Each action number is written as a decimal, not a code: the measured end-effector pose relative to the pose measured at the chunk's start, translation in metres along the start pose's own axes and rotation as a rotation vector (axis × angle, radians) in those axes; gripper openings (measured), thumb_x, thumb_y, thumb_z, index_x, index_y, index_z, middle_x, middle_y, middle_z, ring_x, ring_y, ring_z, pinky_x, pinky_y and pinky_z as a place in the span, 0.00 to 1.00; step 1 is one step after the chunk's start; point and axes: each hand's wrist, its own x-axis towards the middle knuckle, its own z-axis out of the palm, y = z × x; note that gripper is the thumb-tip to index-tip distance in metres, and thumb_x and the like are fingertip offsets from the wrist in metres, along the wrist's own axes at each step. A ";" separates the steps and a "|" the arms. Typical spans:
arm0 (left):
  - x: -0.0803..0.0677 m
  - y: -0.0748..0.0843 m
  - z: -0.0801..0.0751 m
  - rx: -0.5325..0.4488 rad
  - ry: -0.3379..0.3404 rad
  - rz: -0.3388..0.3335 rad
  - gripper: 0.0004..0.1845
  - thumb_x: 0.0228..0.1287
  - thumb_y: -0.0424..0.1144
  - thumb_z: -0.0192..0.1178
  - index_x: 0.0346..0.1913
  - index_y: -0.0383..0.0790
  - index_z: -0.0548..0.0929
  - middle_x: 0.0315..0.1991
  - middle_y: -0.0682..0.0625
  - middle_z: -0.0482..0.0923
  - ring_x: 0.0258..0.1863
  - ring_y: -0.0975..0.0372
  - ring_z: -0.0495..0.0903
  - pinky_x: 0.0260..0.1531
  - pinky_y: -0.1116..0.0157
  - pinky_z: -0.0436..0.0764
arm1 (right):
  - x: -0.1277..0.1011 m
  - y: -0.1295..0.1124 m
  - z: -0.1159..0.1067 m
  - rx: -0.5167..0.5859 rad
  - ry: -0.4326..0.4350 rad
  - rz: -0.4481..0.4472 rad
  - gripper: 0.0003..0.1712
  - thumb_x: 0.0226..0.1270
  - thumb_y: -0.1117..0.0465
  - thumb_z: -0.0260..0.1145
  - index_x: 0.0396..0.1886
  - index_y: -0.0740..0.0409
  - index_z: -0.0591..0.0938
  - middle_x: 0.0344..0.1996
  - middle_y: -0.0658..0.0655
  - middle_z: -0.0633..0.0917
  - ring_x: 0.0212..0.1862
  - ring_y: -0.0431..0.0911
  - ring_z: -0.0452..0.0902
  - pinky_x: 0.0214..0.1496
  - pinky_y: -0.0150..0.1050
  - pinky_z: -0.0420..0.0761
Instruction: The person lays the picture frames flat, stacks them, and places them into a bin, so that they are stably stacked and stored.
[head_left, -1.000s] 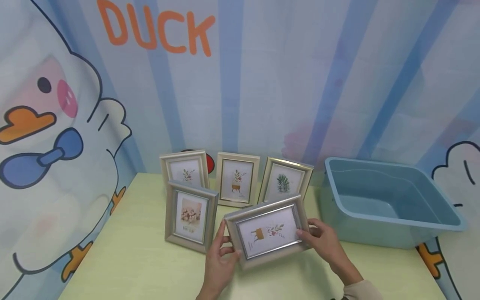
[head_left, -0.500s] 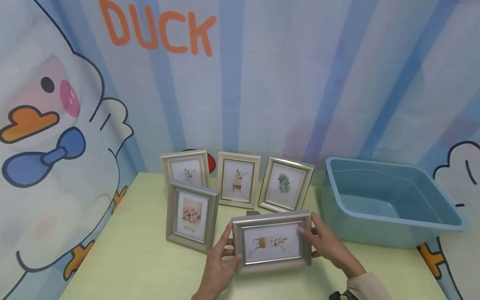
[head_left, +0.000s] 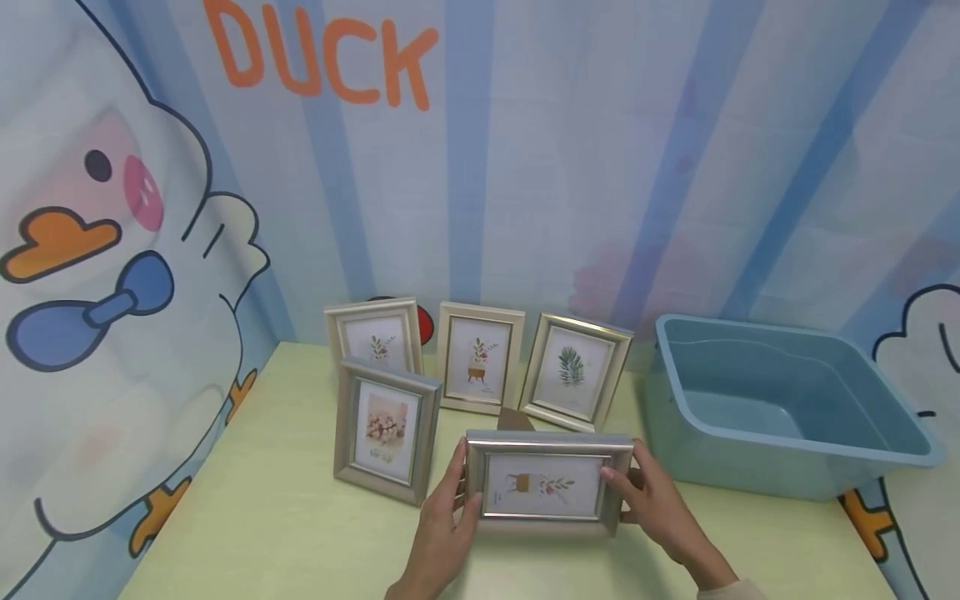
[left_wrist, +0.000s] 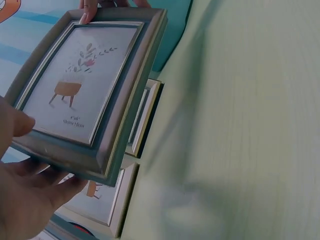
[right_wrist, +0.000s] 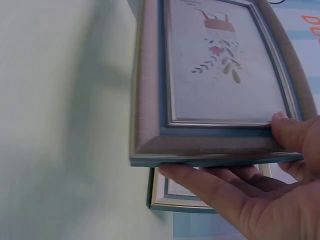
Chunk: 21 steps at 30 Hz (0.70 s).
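Your head camera is looking forward and down from well back, taking in the table [head_left: 262, 517], the wall and the bin [head_left: 780, 417] at the right of the frame. Your left wrist camera is sitting close to the frame [left_wrist: 95, 85], seeing it fill the upper left of its picture. Your right wrist camera is looking from just as near at the same frame [right_wrist: 215, 85] from its other end. All three views are sharing that frame [head_left: 546, 483] and the table around it.
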 end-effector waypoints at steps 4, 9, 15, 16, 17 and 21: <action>0.003 0.002 0.003 -0.019 -0.003 0.029 0.42 0.71 0.33 0.57 0.81 0.42 0.47 0.79 0.37 0.52 0.73 0.40 0.62 0.62 0.45 0.76 | -0.007 0.005 0.007 -0.007 0.081 -0.037 0.23 0.76 0.63 0.57 0.67 0.51 0.65 0.62 0.75 0.76 0.61 0.68 0.77 0.46 0.55 0.88; 0.008 0.006 0.004 -0.052 0.004 -0.008 0.44 0.70 0.40 0.61 0.81 0.45 0.47 0.79 0.38 0.52 0.75 0.42 0.58 0.69 0.43 0.67 | -0.017 0.013 0.018 -0.056 0.165 -0.111 0.22 0.76 0.60 0.59 0.64 0.56 0.67 0.61 0.76 0.76 0.58 0.69 0.79 0.45 0.46 0.89; 0.009 0.014 0.005 -0.119 0.020 -0.024 0.47 0.64 0.39 0.66 0.80 0.42 0.50 0.79 0.40 0.54 0.77 0.46 0.56 0.74 0.46 0.57 | -0.025 0.025 0.027 -0.041 0.248 -0.181 0.21 0.75 0.60 0.60 0.62 0.61 0.67 0.55 0.74 0.80 0.54 0.61 0.83 0.46 0.41 0.89; 0.009 0.015 0.005 -0.129 0.023 -0.017 0.48 0.62 0.39 0.68 0.80 0.42 0.50 0.78 0.40 0.56 0.77 0.46 0.57 0.75 0.48 0.58 | -0.025 0.027 0.028 -0.045 0.257 -0.188 0.20 0.75 0.60 0.60 0.61 0.61 0.67 0.55 0.73 0.81 0.53 0.55 0.84 0.46 0.40 0.89; 0.010 0.015 0.004 -0.136 0.027 -0.007 0.49 0.61 0.38 0.69 0.80 0.43 0.50 0.78 0.40 0.57 0.76 0.46 0.58 0.75 0.49 0.59 | -0.027 0.029 0.030 -0.048 0.266 -0.197 0.19 0.75 0.61 0.60 0.60 0.61 0.68 0.54 0.72 0.81 0.51 0.48 0.85 0.46 0.39 0.89; 0.014 0.017 0.001 -0.190 0.016 0.036 0.56 0.55 0.38 0.73 0.81 0.51 0.48 0.78 0.44 0.57 0.77 0.53 0.57 0.75 0.59 0.59 | -0.032 0.034 0.035 -0.077 0.306 -0.246 0.17 0.73 0.65 0.61 0.56 0.64 0.70 0.49 0.67 0.84 0.46 0.29 0.79 0.44 0.33 0.88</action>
